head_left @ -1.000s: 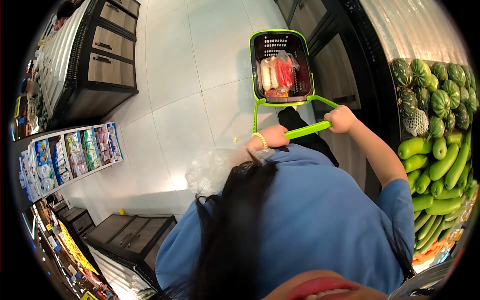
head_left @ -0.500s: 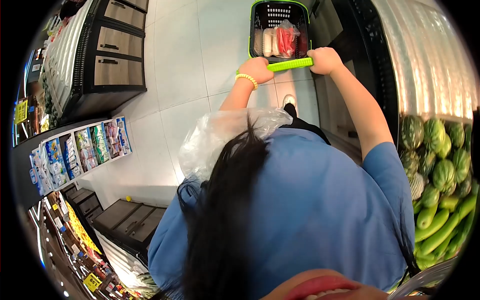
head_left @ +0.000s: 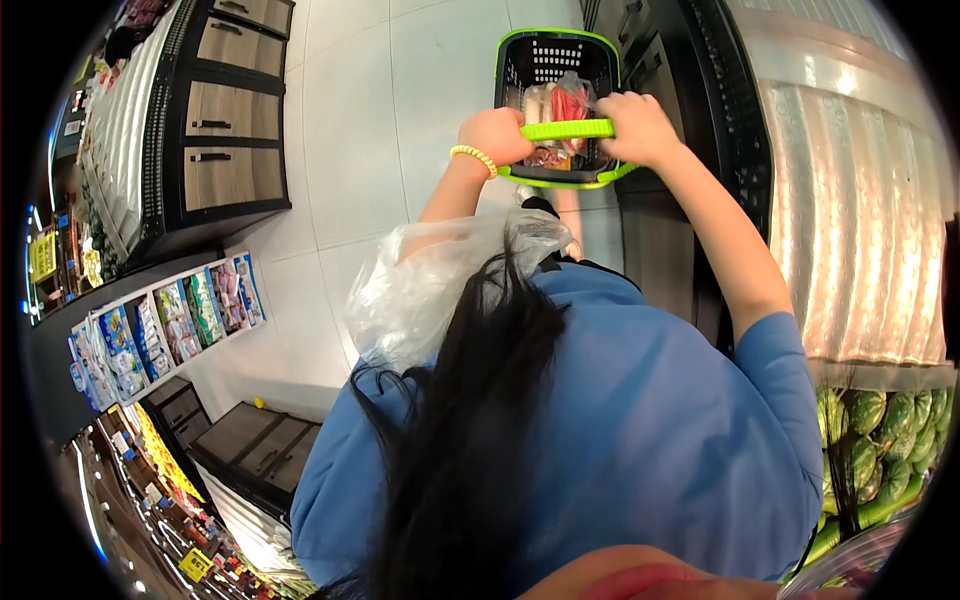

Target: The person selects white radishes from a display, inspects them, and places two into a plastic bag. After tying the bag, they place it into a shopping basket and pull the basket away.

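A black shopping basket with a lime-green rim (head_left: 558,33) is in front of my body at the top of the head view. Its green handle (head_left: 566,130) lies across the basket's opening. My left hand (head_left: 494,137), with a yellow coiled band at the wrist, is closed round the handle's left end. At its right end my right hand (head_left: 640,130) is closed round it too, the fingertips partly hidden. Clear bags with red and pale contents (head_left: 570,105) lie inside the basket. A clear plastic bag (head_left: 400,290) hangs at my left forearm.
Dark display counters with wood-look drawers (head_left: 235,110) stand on the left, and another counter (head_left: 665,200) runs close on my right. Green melons and gourds (head_left: 880,430) lie at the lower right. A rack of packets (head_left: 165,325) stands left. Pale floor tiles (head_left: 350,130) lie between the counters.
The basket has come lower in view, nearer my body, and its handle now crosses over the opening. The produce on the right has slid down in view. Both hands keep their hold.
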Action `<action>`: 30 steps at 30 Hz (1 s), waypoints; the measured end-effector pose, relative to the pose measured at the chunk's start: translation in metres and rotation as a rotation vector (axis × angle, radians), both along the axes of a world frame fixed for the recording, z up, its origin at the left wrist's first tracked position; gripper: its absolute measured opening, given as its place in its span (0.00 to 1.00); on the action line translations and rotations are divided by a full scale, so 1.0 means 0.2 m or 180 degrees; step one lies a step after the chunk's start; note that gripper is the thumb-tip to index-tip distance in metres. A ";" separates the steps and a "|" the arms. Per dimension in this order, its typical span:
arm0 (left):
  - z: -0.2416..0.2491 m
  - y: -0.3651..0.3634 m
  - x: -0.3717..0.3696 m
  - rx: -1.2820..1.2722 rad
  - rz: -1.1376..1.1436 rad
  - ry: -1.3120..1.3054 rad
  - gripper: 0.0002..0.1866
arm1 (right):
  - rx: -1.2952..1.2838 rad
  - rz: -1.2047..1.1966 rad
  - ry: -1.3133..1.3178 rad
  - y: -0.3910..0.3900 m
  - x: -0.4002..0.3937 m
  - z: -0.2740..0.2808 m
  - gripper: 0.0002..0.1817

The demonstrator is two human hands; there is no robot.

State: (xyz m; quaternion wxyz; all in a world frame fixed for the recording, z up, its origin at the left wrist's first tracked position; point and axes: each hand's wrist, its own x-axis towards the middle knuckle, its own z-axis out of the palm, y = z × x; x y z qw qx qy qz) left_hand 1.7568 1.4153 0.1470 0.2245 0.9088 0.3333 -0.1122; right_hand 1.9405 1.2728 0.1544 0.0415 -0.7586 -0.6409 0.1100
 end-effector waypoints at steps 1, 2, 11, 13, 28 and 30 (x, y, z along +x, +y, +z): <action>-0.05 0.07 0.03 0.0000 -0.0176 -0.0296 0.11 | 0.1021 0.0337 0.0180 0.04 -0.06 -0.06 0.24; -0.13 0.14 0.04 -0.0016 -0.0355 -0.0591 0.11 | 0.1338 0.0537 0.0881 0.12 -0.20 0.14 0.25; -0.13 0.50 0.33 -0.0780 -0.0043 -0.0017 0.13 | -0.1852 0.1867 0.4147 0.58 -0.69 0.26 0.21; -0.07 0.49 0.32 -0.0889 -0.0015 0.0238 0.14 | -0.1309 0.1879 0.4786 0.58 -0.64 0.23 0.20; -0.02 0.34 -0.15 -0.0860 0.0366 0.0112 0.10 | -0.2093 0.0533 0.1611 0.39 0.12 0.08 0.23; -0.06 0.38 -0.19 -0.0646 0.0351 -0.0170 0.08 | -0.1681 0.0615 0.1416 0.41 0.08 0.07 0.21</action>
